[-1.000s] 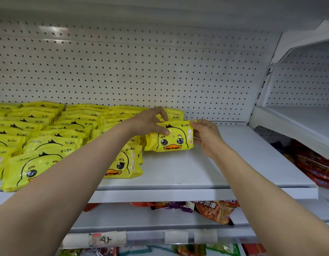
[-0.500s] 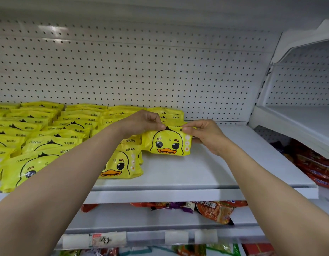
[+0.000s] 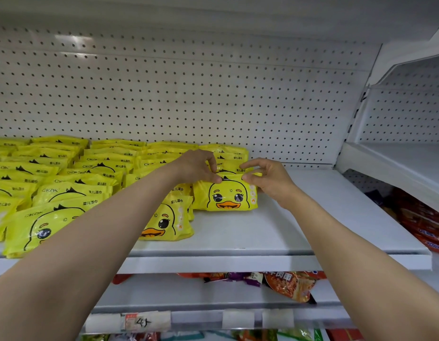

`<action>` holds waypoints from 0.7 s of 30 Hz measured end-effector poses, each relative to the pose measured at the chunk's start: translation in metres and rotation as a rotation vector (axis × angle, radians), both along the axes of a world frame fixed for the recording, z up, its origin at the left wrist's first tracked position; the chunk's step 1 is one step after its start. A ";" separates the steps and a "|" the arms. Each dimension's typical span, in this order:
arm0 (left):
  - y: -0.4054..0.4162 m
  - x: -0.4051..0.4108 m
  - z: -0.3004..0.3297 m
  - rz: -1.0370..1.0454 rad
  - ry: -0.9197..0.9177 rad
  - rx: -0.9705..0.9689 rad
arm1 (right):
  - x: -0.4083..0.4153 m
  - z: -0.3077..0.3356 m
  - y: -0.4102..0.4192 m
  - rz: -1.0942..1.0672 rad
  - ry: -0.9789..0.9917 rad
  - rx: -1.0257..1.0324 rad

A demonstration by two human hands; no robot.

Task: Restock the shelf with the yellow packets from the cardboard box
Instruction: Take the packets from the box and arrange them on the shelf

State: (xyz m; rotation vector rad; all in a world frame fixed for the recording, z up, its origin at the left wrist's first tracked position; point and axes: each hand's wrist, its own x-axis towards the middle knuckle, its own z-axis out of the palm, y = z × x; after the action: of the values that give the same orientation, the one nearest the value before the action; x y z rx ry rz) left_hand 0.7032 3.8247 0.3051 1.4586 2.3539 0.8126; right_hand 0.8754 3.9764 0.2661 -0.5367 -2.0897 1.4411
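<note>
A yellow packet (image 3: 226, 195) with a duck face stands on the white shelf (image 3: 299, 217), at the front of the rightmost row of yellow packets. My left hand (image 3: 196, 166) pinches its top edge on the left. My right hand (image 3: 267, 178) pinches the top edge on the right. Several rows of the same yellow packets (image 3: 65, 173) fill the left half of the shelf, and one packet (image 3: 166, 222) lies partly under my left forearm. The cardboard box is out of sight.
A white pegboard wall (image 3: 189, 94) backs the shelf. Bare shelf surface lies to the right of the packet. Another white shelf (image 3: 398, 168) juts out at the right. Red and orange snack bags (image 3: 290, 284) lie on the lower shelf, above a price strip (image 3: 144, 322).
The packet has come down from a tilted hold to stand on the shelf. Both hands have shifted from its sides to its top edge.
</note>
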 end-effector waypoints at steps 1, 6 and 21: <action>0.002 0.003 -0.001 0.002 0.048 -0.022 | -0.002 -0.002 0.001 -0.020 -0.025 0.043; 0.008 0.013 -0.006 -0.044 0.254 -0.195 | -0.009 -0.012 0.004 -0.124 -0.087 0.195; 0.009 0.016 -0.011 0.078 0.476 -0.262 | -0.009 -0.012 -0.001 -0.041 -0.344 0.741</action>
State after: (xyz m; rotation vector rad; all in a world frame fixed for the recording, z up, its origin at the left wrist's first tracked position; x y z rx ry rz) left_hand 0.7195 3.8335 0.2944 1.5860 2.7385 0.1621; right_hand 0.8660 3.9749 0.2545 -0.5315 -2.6423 0.4819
